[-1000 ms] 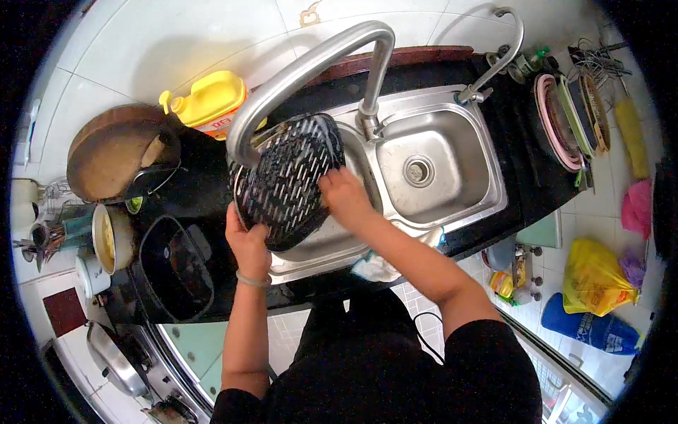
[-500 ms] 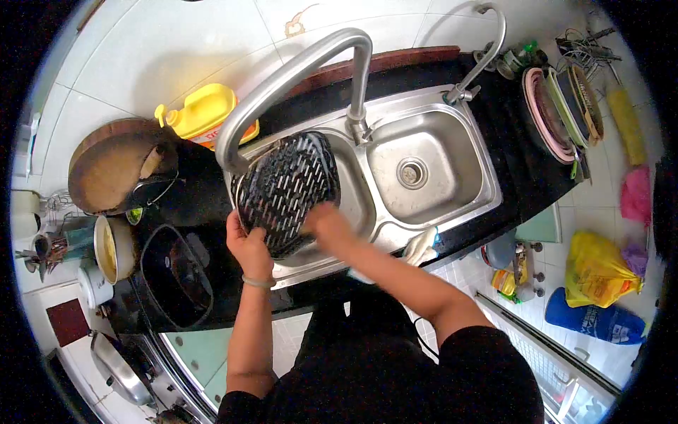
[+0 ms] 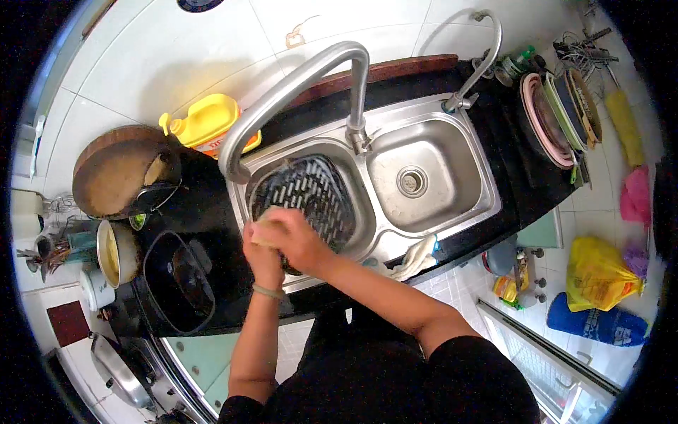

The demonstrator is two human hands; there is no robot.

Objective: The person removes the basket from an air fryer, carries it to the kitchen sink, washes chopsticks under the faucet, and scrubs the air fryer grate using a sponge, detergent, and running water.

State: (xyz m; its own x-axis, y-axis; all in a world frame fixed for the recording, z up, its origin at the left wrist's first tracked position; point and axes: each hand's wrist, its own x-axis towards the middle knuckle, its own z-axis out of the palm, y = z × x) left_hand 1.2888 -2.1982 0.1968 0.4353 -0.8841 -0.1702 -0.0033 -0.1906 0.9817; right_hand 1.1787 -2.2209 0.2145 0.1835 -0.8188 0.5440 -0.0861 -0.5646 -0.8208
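A black slotted basket (image 3: 311, 187), wet with whitish suds, is tilted inside the left sink basin (image 3: 361, 205). At its near left edge, my left hand (image 3: 264, 265) is closed on the rim, though its fingers are partly covered. Across them lies my right hand (image 3: 300, 244), blurred and closed around a pale sponge (image 3: 268, 232). The sponge's outline is smeared by motion. Above the basket hangs the spout of the large faucet (image 3: 236, 166).
A yellow jug (image 3: 208, 116) stands behind the sink's left side. On the left counter are a black tub (image 3: 176, 283), a pot (image 3: 116, 251) and a round wooden board (image 3: 113, 177). White gloves (image 3: 417, 258) lie on the front rim. Plates (image 3: 547, 120) stand at right.
The black basket has dropped lower into the basin and moved slightly right. My right hand has moved left from the basket's slotted face to its near left edge, over my left hand.
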